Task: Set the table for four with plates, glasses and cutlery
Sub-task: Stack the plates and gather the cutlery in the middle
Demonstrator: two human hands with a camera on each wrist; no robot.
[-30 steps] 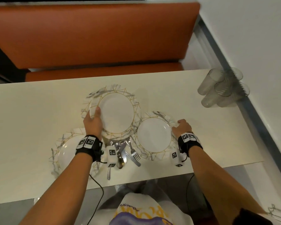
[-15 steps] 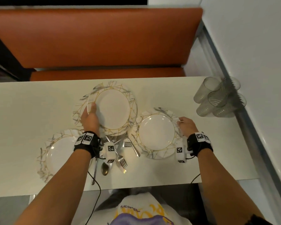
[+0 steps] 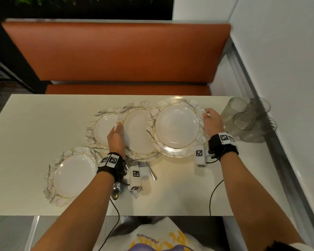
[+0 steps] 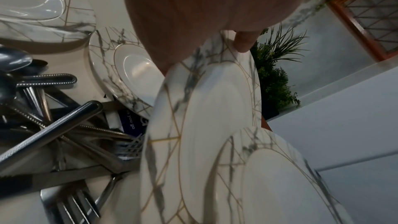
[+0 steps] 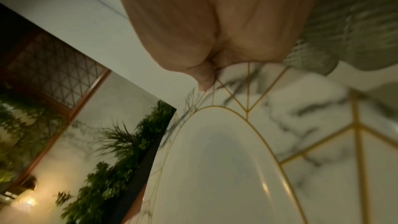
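Note:
Four white marble-and-gold plates are in the head view. My left hand [image 3: 116,137] grips the left rim of one plate [image 3: 140,132], raised and tilted, with the thumb on top of its rim [image 4: 243,43]. Beneath it another plate [image 3: 103,130] lies on the table. My right hand [image 3: 211,120] pinches the right rim of a third plate [image 3: 177,125], held above the table; this plate [image 5: 215,159] fills the right wrist view. A fourth plate [image 3: 74,175] lies near left. Cutlery [image 3: 143,169] is piled under my left wrist. Several glasses [image 3: 243,120] stand at the right.
The cream table [image 3: 34,124] ends at an orange bench [image 3: 116,51] on the far side and a white wall [image 3: 288,87] on the right. The glasses stand close beside my right hand. Cables run from both wrists over the near edge.
Both hands have lifted their plates. The left one came up off the plate beneath it and shifted right. The right one rose and travelled toward the far right, near the glasses.

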